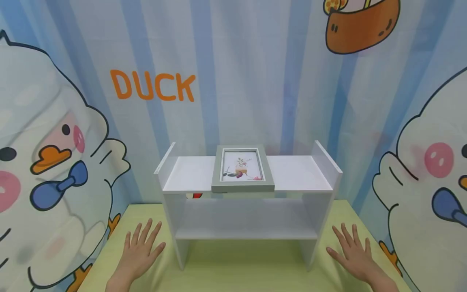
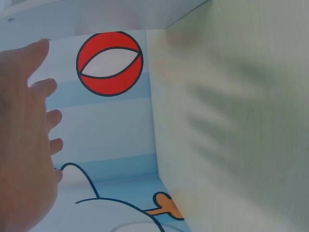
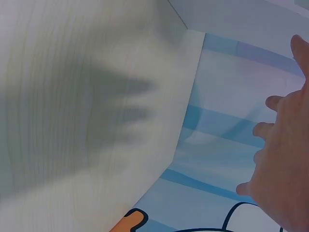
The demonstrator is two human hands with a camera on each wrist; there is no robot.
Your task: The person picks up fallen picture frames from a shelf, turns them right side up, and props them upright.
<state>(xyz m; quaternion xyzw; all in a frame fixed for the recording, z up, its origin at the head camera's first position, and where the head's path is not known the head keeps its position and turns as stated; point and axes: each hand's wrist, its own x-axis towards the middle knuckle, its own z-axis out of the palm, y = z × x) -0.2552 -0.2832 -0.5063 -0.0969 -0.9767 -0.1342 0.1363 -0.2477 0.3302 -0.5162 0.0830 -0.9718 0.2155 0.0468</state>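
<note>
"DUCK" is printed in orange capitals on the blue-striped backdrop, left of centre in the head view. Faint marks on the framed print atop the white shelf unit are too small to be read.

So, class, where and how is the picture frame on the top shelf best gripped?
Probably by the left border and right border of the picture frame, left hand from the left, right hand from the right. It lies picture up, its plain borders give straight edges, and the top shelf extends past it on both sides, leaving finger room.
</note>
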